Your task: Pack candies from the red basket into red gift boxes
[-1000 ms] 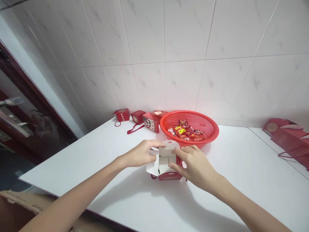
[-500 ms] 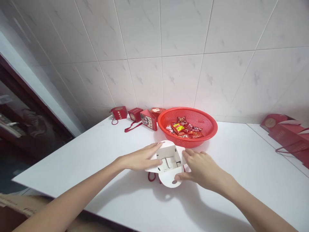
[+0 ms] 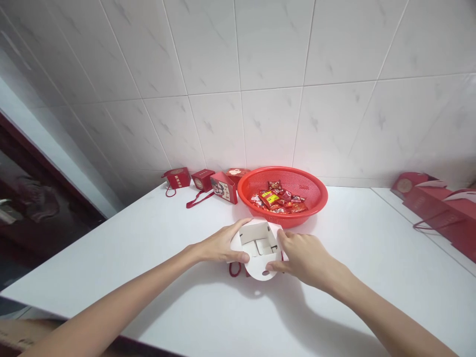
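A small paper box with a white inside stands open-topped on the white table, its flaps spread outward. Its inside shows the bottom flaps and no contents. My left hand grips the box's left side, thumb on the near left corner and fingers round the far left. My right hand holds the right side, its thumb on the rounded near flap beside a hole. A red cord loop sticks out below the box at the left.
Behind the box, a red plastic basket holds several wrapped sweets. Several red gift boxes stand left of it by the tiled wall. More red boxes lie at the right. A cardboard box is at the lower left.
My left hand has wrapped more closely round the box's side, its thumb now nearer the front corner. The near flap stands a little higher. The view has shifted slightly.
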Demonstrator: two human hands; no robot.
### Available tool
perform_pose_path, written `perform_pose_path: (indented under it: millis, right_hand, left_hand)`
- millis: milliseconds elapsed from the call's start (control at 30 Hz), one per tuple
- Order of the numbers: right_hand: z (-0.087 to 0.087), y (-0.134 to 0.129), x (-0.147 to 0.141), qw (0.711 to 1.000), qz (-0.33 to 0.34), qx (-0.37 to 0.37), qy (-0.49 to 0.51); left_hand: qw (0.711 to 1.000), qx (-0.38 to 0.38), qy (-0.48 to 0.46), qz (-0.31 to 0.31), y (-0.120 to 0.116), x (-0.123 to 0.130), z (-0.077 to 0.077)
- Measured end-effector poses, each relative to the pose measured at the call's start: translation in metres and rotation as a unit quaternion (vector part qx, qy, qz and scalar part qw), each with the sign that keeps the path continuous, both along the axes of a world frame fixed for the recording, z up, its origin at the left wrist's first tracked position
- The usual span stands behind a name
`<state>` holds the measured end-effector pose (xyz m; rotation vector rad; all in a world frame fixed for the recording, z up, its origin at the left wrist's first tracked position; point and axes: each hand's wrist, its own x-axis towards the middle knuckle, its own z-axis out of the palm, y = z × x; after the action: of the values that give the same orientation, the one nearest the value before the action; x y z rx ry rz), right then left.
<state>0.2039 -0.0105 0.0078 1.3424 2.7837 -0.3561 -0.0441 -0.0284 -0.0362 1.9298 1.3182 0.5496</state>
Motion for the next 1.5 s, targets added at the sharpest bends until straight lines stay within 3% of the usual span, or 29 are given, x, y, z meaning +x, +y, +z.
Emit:
perform_pose_path:
  millis: [133, 233, 400, 533, 633, 767, 867, 967, 1067, 1200, 1367, 1500]
  right_hand:
    - [0.008, -0.001, 0.004, 1.000, -0.017, 0.018, -0.015]
    - [0.015, 0.001, 0.011, 0.999, -0.010, 0.031, -0.016]
    - [0.023, 0.013, 0.028, 0.997, -0.013, 0.067, 0.046]
    - [0.026, 0.041, 0.041, 0.984, -0.059, 0.078, 0.146]
    - [0.022, 0.074, 0.045, 0.955, -0.070, 0.047, 0.284]
    - [0.008, 0.120, 0.036, 0.883, -0.095, -0.006, 0.459]
    - [-0.004, 0.147, 0.023, 0.852, -0.135, -0.014, 0.506]
    - [-0.013, 0.164, 0.013, 0.832, -0.158, -0.037, 0.530]
    - [-0.018, 0.172, 0.010, 0.817, -0.166, -0.093, 0.544]
    - [-0.022, 0.176, 0.011, 0.798, -0.175, -0.144, 0.559]
    - [-0.025, 0.179, 0.011, 0.788, -0.187, -0.168, 0.562]
    - [-0.024, 0.180, 0.010, 0.787, -0.189, -0.184, 0.558]
  left_hand:
    - [0.989, 0.065, 0.128, 0.047, 0.004, 0.000, 0.002]
    - [0.980, 0.080, 0.172, 0.062, 0.002, -0.001, 0.008]
    - [0.982, 0.118, 0.128, 0.072, 0.000, -0.001, 0.017]
    - [0.980, 0.152, 0.073, 0.106, -0.001, -0.001, 0.023]
    - [0.972, 0.181, 0.042, 0.144, 0.001, -0.003, 0.032]
    - [0.964, 0.218, 0.044, 0.144, 0.023, -0.002, 0.052]
    - [0.967, 0.220, 0.083, 0.093, 0.056, 0.007, 0.070]
    - [0.976, 0.167, 0.140, 0.009, 0.096, 0.023, 0.079]
    - [0.969, 0.072, 0.225, -0.070, 0.134, 0.041, 0.073]
    - [0.927, -0.013, 0.351, -0.132, 0.167, 0.068, 0.050]
    - [0.877, 0.006, 0.451, -0.163, 0.178, 0.093, 0.029]
    - [0.885, 0.025, 0.438, -0.154, 0.179, 0.094, 0.022]
